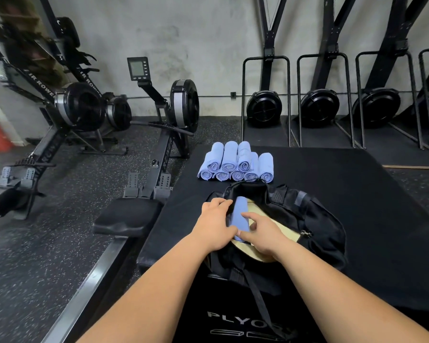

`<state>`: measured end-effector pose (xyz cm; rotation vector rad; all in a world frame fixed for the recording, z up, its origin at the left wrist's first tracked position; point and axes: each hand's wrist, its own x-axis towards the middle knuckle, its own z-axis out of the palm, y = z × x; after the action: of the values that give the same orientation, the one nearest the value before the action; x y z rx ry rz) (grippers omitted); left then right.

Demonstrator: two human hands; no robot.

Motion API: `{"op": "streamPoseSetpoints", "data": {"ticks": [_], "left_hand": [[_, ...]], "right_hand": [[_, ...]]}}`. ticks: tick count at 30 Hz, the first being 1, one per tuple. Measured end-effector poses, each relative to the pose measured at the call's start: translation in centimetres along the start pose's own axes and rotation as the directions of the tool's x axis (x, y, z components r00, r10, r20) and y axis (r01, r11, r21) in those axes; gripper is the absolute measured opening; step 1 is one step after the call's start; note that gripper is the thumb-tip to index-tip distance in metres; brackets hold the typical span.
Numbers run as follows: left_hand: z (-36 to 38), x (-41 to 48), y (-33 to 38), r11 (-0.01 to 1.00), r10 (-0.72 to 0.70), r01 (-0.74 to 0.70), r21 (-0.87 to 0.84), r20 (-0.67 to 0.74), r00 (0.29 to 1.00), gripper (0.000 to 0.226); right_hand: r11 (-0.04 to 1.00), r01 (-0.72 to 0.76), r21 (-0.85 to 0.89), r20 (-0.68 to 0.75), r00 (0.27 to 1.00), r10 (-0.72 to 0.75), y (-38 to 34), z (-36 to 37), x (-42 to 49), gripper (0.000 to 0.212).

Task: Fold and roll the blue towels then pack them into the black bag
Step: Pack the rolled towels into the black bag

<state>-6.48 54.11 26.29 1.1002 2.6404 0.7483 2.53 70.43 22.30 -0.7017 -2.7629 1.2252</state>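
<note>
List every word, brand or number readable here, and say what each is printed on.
"PLYO", the rest hidden by a strap: front of the black box under the black bag.
"IR ROWE", ends cut off: upright rower rail, left.
"IR ROW": second rail beside it.
Too blurred or small: monitor screen, floor rower rail, bag label.

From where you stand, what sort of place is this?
Most likely a gym: rowing machines on the left, a row of upright fan-wheel trainers along the wall, and speckled rubber floor.
</note>
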Motion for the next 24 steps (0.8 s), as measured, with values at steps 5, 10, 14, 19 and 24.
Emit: {"op": "streamPoseSetpoints", "data": {"ticks": [5,10,14,19,24], "left_hand": [[-0.1,0.8,-0.5,0.999,0.047,-0.044,0.029,-0.119,0.992,0.074],[-0.1,2.3,0.0,0.996,0.088,-0.081,0.044,-0.181,0.98,0.071],[-0.2,4.0,0.5,0.994,0.111,-0.104,0.045,-0.195,0.974,0.071],[0.3,6.5,0.8,0.991,0.128,-0.116,0.067,-0.215,0.968,0.068],[1.5,8.5,0.4,0.988,0.155,-0.147,0.052,-0.225,0.962,0.065]], "right_hand": [[0.995,0.061,-0.076,-0.057,0.996,-0.065,-0.9,-3.3,1.0,0.041],[0.98,0.112,-0.164,-0.175,0.974,-0.14,-1.9,-7.4,3.1,0.023],[0.98,0.096,-0.174,-0.261,0.955,-0.14,-2.1,-10.1,5.0,0.027],[0.982,0.055,-0.182,-0.327,0.938,-0.113,-1.1,-12.1,8.1,0.025],[0.986,0.011,-0.167,-0.336,0.939,-0.067,0.1,-12.7,10.8,0.024]]}}
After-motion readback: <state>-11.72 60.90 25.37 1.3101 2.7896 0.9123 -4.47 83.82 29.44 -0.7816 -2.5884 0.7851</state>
